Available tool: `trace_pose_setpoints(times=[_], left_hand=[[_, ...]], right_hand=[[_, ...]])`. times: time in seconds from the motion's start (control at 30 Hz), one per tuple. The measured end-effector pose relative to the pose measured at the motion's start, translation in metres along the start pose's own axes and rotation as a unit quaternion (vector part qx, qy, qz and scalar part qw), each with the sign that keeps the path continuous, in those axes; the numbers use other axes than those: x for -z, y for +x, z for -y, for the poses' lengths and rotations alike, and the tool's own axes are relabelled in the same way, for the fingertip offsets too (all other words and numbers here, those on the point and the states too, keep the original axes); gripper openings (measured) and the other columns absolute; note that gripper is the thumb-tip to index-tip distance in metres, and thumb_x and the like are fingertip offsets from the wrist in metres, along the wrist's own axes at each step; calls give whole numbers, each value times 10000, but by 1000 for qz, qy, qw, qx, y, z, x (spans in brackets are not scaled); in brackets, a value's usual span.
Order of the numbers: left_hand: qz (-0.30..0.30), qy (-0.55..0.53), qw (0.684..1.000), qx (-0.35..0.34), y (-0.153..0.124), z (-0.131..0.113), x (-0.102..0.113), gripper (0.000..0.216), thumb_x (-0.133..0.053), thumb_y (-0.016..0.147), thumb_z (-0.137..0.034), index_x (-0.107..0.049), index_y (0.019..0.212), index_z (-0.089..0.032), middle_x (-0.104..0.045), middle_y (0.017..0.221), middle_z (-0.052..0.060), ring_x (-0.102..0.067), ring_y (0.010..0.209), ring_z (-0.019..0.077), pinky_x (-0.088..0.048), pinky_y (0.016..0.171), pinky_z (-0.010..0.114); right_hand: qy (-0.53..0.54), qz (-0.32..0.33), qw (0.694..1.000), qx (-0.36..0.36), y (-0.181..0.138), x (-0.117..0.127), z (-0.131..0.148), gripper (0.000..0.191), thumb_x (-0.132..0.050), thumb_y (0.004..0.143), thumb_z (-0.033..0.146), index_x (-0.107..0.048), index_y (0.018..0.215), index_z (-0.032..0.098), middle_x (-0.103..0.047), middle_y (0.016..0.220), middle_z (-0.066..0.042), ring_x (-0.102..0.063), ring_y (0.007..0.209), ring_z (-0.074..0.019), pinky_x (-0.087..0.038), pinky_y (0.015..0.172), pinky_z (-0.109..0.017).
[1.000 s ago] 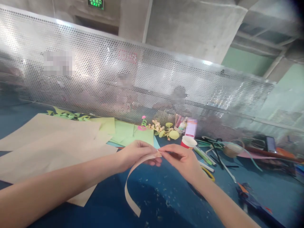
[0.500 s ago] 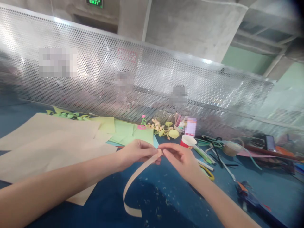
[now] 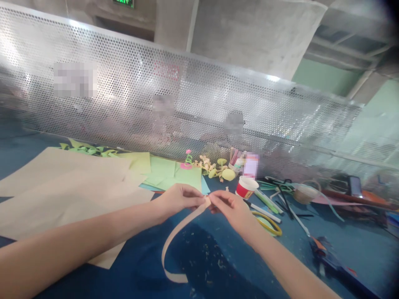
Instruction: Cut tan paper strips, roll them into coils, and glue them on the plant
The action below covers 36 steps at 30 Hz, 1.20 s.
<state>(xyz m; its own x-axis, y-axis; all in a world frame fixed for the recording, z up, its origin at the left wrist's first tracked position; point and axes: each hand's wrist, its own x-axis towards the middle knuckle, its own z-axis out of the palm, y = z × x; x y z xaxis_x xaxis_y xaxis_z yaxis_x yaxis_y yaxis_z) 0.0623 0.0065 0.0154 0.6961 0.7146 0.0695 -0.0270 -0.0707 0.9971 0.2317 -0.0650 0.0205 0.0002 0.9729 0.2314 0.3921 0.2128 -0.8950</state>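
A long, narrow strip of cream paper curls down from my fingers toward the table. My left hand pinches its upper end between thumb and fingers. Close against it, my right hand pinches the same end, where the paper looks folded or rolled into a small piece. The fingers partly hide that piece. To the left, large sheets of cream paper lie spread under and beyond my left forearm. Green paper sheets lie just behind my hands.
A red and white paper cup, yellow-handled scissors, pens and a dark blue glue gun lie on the right. Behind stand small paper flowers and a perforated metal screen. Paper scraps dot the blue table.
My right hand has shifted slightly down and left, its fingers curling closer around the strip's end. More of the cup and the scissors shows now. My left hand has barely moved.
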Motion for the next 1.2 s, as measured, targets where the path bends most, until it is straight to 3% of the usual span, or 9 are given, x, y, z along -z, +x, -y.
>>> trace_pose_setpoints(times=[0.13,0.27,0.43,0.57,0.8,0.93,1.2], left_hand=[[-41,-117,991,43,6,21,2,191,-720,638,-308,-702,734,-144,-662,680,14,-578,647,104,-451,705,234],[-61,-151,986,46,9,41,2,204,-725,633,-306,-697,733,-132,-655,676,21,-577,647,107,-453,726,251],[-38,-110,993,4,8,45,-1,218,-693,663,-344,-687,717,-133,-619,632,-1,-536,608,95,-427,680,234],[-44,-73,996,-17,7,45,-2,237,-672,682,-365,-676,724,-133,-603,643,-1,-513,609,98,-408,643,225],[-40,-81,996,-2,8,50,-2,242,-682,676,-357,-672,783,-140,-639,719,22,-558,668,124,-437,708,256],[-26,-72,997,-12,6,51,-2,197,-658,708,-321,-675,791,-142,-650,719,24,-560,672,114,-433,702,237],[-6,-54,998,-19,6,52,-3,198,-660,701,-303,-685,773,-121,-651,687,24,-568,658,116,-438,705,242]], right_hand=[[-46,-72,992,96,-2,-12,-20,203,-522,808,278,-520,1002,219,-584,895,-37,-581,836,-177,-502,714,-304],[-157,-49,972,165,-7,-22,-36,214,-590,761,201,-573,972,237,-506,995,-55,-527,913,-189,-491,748,-312],[-166,-58,972,156,-9,-26,-42,68,-557,808,229,-617,839,222,-517,896,-39,-543,809,-163,-487,730,-296],[-141,-54,976,155,-9,-27,-40,60,-536,826,238,-590,820,213,-539,877,-37,-551,767,-154,-500,709,-290],[-141,-84,973,165,-12,-27,-42,87,-518,826,241,-601,846,224,-505,940,-67,-542,849,-183,-515,725,-313],[-87,-105,982,130,-10,-26,-48,79,-546,804,243,-590,867,223,-505,1011,-73,-536,935,-201,-511,759,-320],[-17,-70,997,37,-8,-25,-50,137,-567,770,315,-557,803,182,-625,814,-41,-613,748,-182,-498,740,-326]])
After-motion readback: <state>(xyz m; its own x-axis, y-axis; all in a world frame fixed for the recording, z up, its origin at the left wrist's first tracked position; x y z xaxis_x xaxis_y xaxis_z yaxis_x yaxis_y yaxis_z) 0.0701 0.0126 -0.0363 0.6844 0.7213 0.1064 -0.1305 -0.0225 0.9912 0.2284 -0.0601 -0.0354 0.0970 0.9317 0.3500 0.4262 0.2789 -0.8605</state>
